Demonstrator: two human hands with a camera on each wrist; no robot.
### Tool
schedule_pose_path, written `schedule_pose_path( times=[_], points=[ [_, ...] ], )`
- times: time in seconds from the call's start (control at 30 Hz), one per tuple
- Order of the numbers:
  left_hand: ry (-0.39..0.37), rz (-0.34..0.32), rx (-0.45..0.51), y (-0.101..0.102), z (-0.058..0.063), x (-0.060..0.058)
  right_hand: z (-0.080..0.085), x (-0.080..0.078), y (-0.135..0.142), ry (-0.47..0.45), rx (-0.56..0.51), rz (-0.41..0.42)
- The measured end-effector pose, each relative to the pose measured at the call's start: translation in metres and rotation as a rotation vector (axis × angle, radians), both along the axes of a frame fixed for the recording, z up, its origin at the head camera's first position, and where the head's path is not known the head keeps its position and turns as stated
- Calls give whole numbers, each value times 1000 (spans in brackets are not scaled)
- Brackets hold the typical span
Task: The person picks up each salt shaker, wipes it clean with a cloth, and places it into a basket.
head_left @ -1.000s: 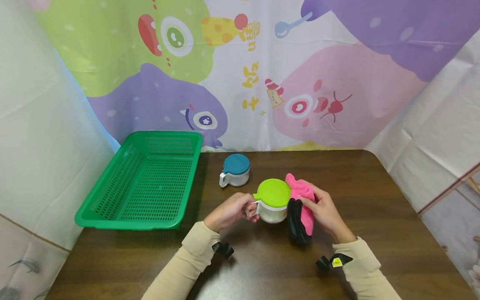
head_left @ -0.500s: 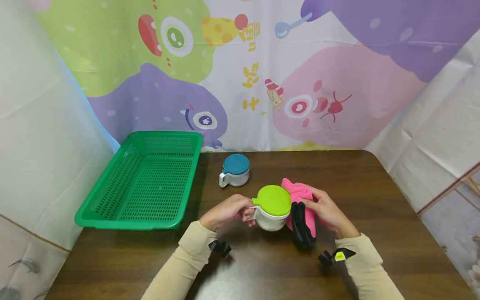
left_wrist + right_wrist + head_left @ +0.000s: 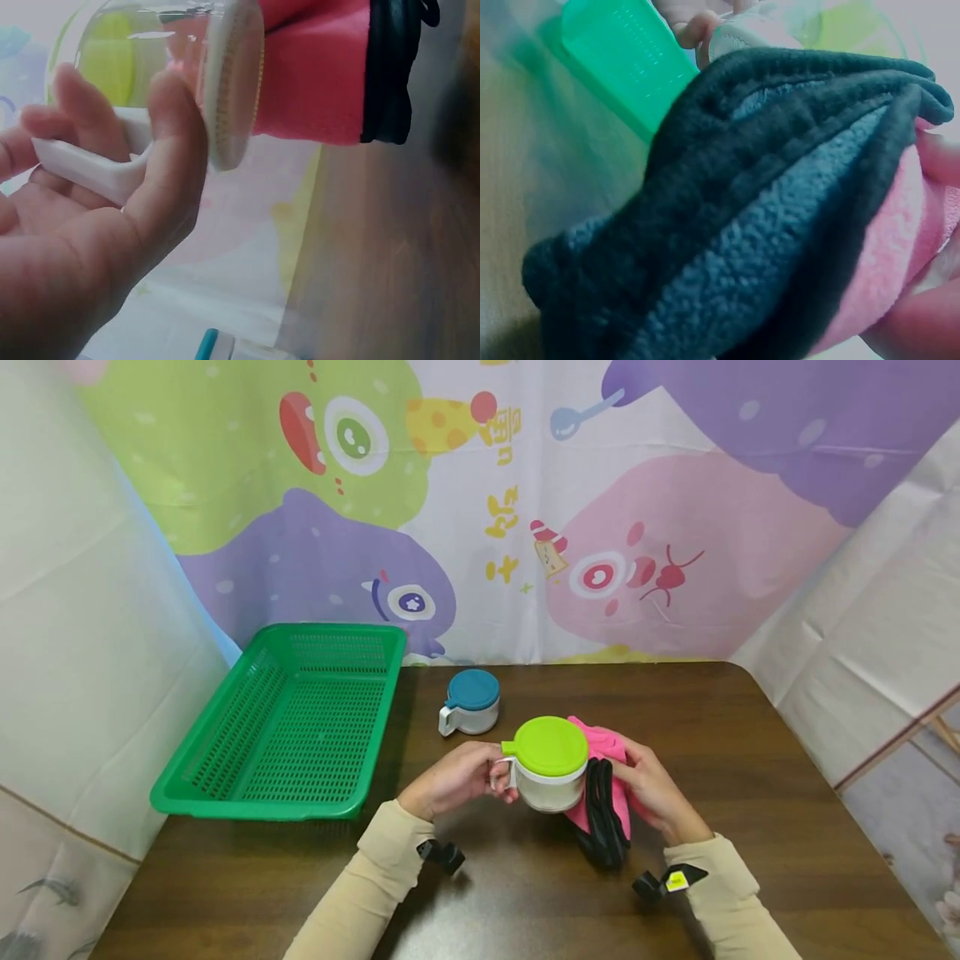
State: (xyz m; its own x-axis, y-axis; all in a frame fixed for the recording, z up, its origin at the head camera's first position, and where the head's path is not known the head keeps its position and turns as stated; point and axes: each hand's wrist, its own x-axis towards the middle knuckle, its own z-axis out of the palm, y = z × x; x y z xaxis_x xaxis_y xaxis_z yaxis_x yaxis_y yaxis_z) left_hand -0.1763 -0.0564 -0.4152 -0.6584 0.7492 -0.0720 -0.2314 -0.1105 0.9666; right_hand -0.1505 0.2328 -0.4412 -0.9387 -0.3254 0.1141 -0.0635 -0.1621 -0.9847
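Note:
My left hand point(image 3: 457, 781) grips the white handle point(image 3: 90, 169) of a clear seasoning jar point(image 3: 550, 790) with a lime-green lid point(image 3: 551, 746). The jar looks held up over the table, its lid on, and its base faces right in the left wrist view. My right hand point(image 3: 660, 792) holds a bunched pink cloth point(image 3: 606, 743) with black trim against the jar's right side. Folds of dark pile and black edging point(image 3: 727, 210) fill most of the right wrist view and hide part of the jar. Most of the right fingers are hidden behind the cloth.
A second jar with a blue lid point(image 3: 474, 691) stands on the brown table point(image 3: 720, 718) behind the left hand. To the left is a green perforated basket point(image 3: 367, 760). A cartoon-printed curtain point(image 3: 480, 602) hangs along the table's back edge.
The green-lidded jar dipped and tilted half a second ago, then came back up and slightly right. The cloth's black edge now hangs a little lower than a second ago. Both hands keep their hold.

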Motion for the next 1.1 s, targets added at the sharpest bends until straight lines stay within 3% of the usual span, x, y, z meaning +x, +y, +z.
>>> schedule_pose_path(
  times=[0.17, 0.33, 0.6, 0.8, 1.1],
  points=[
    [-60, -5, -78, 0, 1, -1, -2, 2, -6, 34, -43, -52],
    [-59, 4, -135, 0, 0, -1, -4, 3, -9, 28, -45, -75],
    [-10, 78, -37, 0, -4, 0, -5, 4, -12, 13, -59, -84],
    [-2, 118, 8, 1, -7, 1, 4, 5, -9, 76, -39, -52],
    [-17, 143, 48, 2, -10, 3, 15, 7, -5, 67, 95, -77]
  ],
)
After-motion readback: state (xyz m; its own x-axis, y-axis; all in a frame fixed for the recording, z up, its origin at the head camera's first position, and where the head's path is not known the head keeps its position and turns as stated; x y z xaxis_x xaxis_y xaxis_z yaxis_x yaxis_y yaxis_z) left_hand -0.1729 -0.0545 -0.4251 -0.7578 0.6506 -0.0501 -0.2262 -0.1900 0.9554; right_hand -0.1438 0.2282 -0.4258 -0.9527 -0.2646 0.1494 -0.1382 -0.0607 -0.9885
